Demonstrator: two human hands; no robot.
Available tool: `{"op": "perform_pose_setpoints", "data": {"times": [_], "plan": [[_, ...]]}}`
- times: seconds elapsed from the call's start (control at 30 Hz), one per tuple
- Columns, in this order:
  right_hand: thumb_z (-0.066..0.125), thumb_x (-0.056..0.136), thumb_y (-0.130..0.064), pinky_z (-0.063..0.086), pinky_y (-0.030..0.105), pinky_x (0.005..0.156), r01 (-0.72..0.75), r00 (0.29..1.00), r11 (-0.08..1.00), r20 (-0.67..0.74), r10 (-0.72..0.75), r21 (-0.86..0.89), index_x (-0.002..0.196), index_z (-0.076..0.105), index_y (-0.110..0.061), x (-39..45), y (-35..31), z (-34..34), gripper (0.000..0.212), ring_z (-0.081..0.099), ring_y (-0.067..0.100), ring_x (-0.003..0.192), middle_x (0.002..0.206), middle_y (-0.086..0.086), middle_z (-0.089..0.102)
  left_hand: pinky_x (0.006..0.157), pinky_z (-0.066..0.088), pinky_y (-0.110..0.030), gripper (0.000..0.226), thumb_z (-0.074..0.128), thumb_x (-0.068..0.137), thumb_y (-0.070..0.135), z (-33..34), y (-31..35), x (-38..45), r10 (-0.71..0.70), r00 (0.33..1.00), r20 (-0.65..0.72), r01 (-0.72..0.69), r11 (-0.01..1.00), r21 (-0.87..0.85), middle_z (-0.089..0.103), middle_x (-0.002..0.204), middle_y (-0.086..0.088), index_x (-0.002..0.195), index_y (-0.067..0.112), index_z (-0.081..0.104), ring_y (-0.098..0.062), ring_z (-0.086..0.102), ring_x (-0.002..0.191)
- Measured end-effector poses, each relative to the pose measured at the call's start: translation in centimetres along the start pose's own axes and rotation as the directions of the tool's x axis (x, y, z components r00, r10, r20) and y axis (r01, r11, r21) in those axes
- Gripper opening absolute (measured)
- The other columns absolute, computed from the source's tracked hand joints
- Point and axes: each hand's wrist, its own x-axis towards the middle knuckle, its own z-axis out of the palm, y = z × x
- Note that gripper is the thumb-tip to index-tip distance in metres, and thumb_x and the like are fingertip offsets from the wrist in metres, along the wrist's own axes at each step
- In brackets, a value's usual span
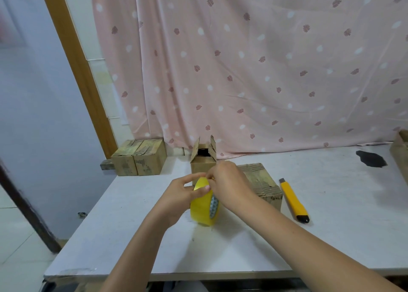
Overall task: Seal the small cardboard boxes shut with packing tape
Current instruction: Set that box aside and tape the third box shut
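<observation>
Both hands hold the tape roll (204, 205) upright on the desk (123, 230): left hand (181, 195) grips its side, right hand (227, 184) pinches its top. Just behind the roll stands an open box (202, 160).

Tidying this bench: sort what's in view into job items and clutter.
For the job: tape roll, held by left hand and right hand; open box; utility knife.
Lying about: taped boxes, dark scrap, curtain.

Both forearms converge, left hand (180, 192) and right hand (229, 181) pinching (fingertips meeting).
</observation>
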Motion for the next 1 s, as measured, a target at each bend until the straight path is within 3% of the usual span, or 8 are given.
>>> {"op": "perform_pose_setpoints", "data": {"times": [0.13, 0.27, 0.43, 0.53, 0.6, 0.73, 0.83, 1.0], "plan": [[0.046, 0.099, -0.026, 0.046, 0.032, 0.087, 0.115, 0.992, 0.993, -0.043, -0.116, -0.014, 0.112, 0.071, -0.018, -1.4, 0.5, 0.4, 0.029, 0.048, 0.022, 0.111, 0.112, 0.003, 0.058, 0.085, 0.059, -0.044, 0.034, 0.061, 0.098, 0.029, -0.1, 0.4, 0.0, -0.114, 0.993, 0.012, 0.112, 0.944, -0.309, 0.071, 0.110, -0.026, 0.125, 0.008, 0.061, -0.032, 0.071, 0.097], [0.050, 0.097, -0.017, 0.036, 0.029, 0.093, 0.184, 0.978, 0.976, -0.079, -0.193, -0.113, 0.119, 0.065, -0.018, -2.2, -0.1, 1.3, 0.027, 0.037, 0.022, 0.123, 0.128, 0.002, 0.044, 0.066, 0.060, -0.038, 0.030, 0.064, 0.098, 0.021, 0.5, 0.3, 0.6, -0.138, 0.983, -0.118, 0.098, 0.950, -0.296, 0.075, 0.096, -0.022, 0.123, 0.004, 0.061, -0.027, 0.074, 0.075], [0.047, 0.099, -0.015, 0.037, 0.029, 0.090, 0.213, 0.973, 0.969, -0.062, -0.222, -0.127, 0.113, 0.066, -0.013, -2.2, 0.1, 1.0, 0.024, 0.047, 0.024, 0.113, 0.121, 0.002, 0.049, 0.060, 0.060, -0.034, 0.022, 0.063, 0.096, 0.003, 0.7, 0.4, 0.8, -0.090, 0.976, -0.199, 0.043, 0.972, -0.229, 0.074, 0.082, -0.016, 0.119, 0.004, 0.064, -0.022, 0.071, 0.062], [0.043, 0.101, -0.021, 0.041, 0.032, 0.094, 0.242, 0.970, 0.968, -0.022, -0.244, -0.069, 0.116, 0.067, -0.014, -2.5, 0.6, 0.3, 0.029, 0.050, 0.025, 0.114, 0.123, 0.002, 0.053, 0.073, 0.062, -0.040, 0.019, 0.066, 0.096, 0.008, 0.6, 0.0, 1.0, -0.013, 0.968, -0.250, -0.008, 0.997, -0.082, 0.075, 0.090, -0.018, 0.114, 0.013, 0.068, -0.025, 0.071, 0.071], [0.047, 0.098, -0.024, 0.045, 0.033, 0.090, 0.246, 0.967, 0.969, -0.081, -0.242, 0.037, 0.109, 0.072, -0.017, -2.8, 1.1, -0.2, 0.028, 0.054, 0.026, 0.109, 0.122, -0.003, 0.057, 0.071, 0.057, -0.041, 0.018, 0.068, 0.095, 0.016, 0.3, -0.4, 1.3, 0.100, 0.950, -0.295, -0.061, 0.988, 0.139, 0.065, 0.073, -0.013, 0.111, 0.023, 0.071, -0.021, 0.060, 0.066], [0.052, 0.094, -0.022, 0.046, 0.031, 0.089, 0.103, 0.976, 0.979, -0.210, -0.065, 0.176, 0.103, 0.074, -0.018, -1.9, 3.3, -2.3, 0.025, 0.061, 0.021, 0.099, 0.115, -0.002, 0.061, 0.052, 0.032, -0.026, 0.016, 0.061, 0.098, 0.022, 0.4, -1.0, 1.6, 0.330, 0.922, -0.203, -0.100, 0.709, 0.698, 0.046, 0.060, 0.003, 0.108, 0.034, 0.064, -0.015, 0.044, 0.067], [0.053, 0.091, -0.017, 0.048, 0.032, 0.087, -0.043, 0.973, 0.977, -0.213, 0.088, 0.208, 0.106, 0.073, -0.017, -1.2, 5.8, -3.5, 0.025, 0.061, 0.023, 0.094, 0.117, 0.004, 0.061, 0.053, 0.043, -0.027, 0.024, 0.055, 0.101, 0.021, 1.5, -1.9, 1.4, 0.306, 0.944, -0.121, -0.077, 0.561, 0.825, 0.049, 0.078, 0.000, 0.123, 0.028, 0.060, -0.025, 0.056, 0.088], [0.052, 0.093, -0.019, 0.044, 0.033, 0.085, -0.289, 0.947, 0.945, -0.099, 0.306, 0.157, 0.131, 0.057, -0.012, -0.8, 9.3, -3.0, 0.039, 0.057, 0.029, 0.105, 0.125, 0.014, 0.055, 0.089, 0.051, -0.035, 0.033, 0.055, 0.102, 0.025, 3.3, -3.5, 1.4, 0.171, 0.985, 0.040, -0.102, 0.376, 0.921, 0.065, 0.119, -0.006, 0.135, 0.028, 0.057, -0.023, 0.058, 0.115]]}}
